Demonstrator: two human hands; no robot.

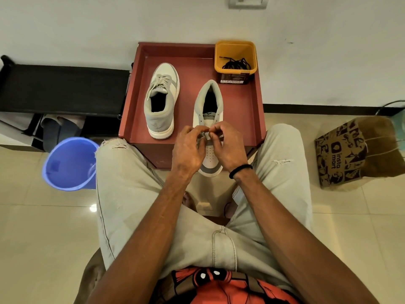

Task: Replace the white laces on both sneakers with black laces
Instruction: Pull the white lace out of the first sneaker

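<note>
While "insta mart" was printed on the paper bag (341, 159) and "Velarro" on the near sneaker (208, 128) at the table's (241, 102) front edge, its white lace (205, 136) was pinched by curled fingers of the left hand (188, 148) and right hand (228, 145), held close together.

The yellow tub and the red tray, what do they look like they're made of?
Tub: probably plastic, opaque yellow with smooth moulded walls and a rounded rim. Tray: unclear, painted wood or plastic; its flat maroon surface and raised straight edges show a dull sheen and no grain.
</note>
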